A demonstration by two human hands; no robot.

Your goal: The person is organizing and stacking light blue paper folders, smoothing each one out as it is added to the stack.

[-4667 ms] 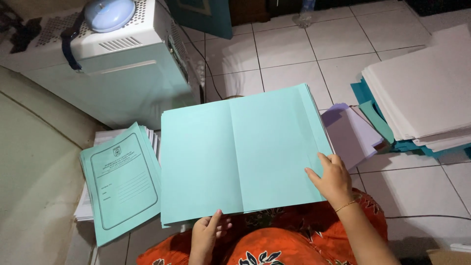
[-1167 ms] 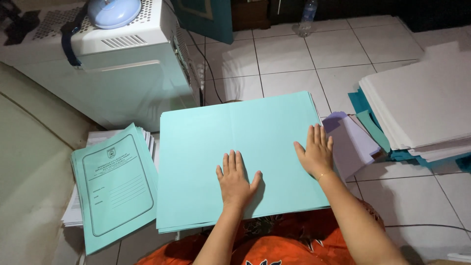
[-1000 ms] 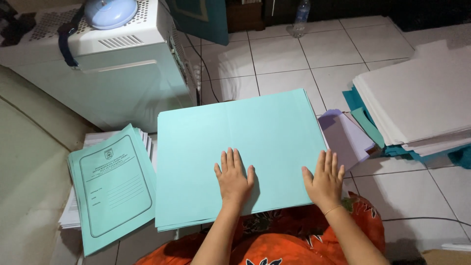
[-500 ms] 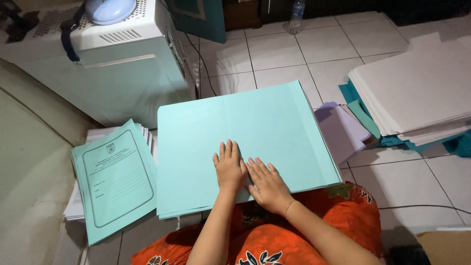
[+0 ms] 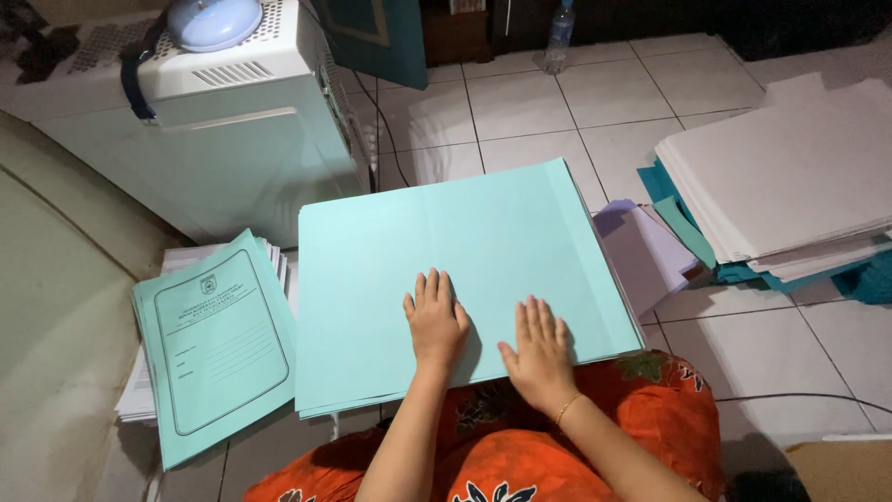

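A large light-green folded paper sheet lies flat on top of a thin stack of the same sheets, across my lap and the tiled floor. My left hand presses flat on its near middle, fingers together and pointing away. My right hand rests flat just to the right of it at the sheet's near edge, a thin bracelet on the wrist. Neither hand holds anything.
A printed green folder cover tops a paper pile at the left. A white machine stands behind it. Pale purple sheets and a tall stack of white paper lie at the right. A bottle stands far back.
The open green sheet was folded shut and smoothed. My right hand slid from the sheet's right side leftward to beside my left hand, which stayed near the middle.
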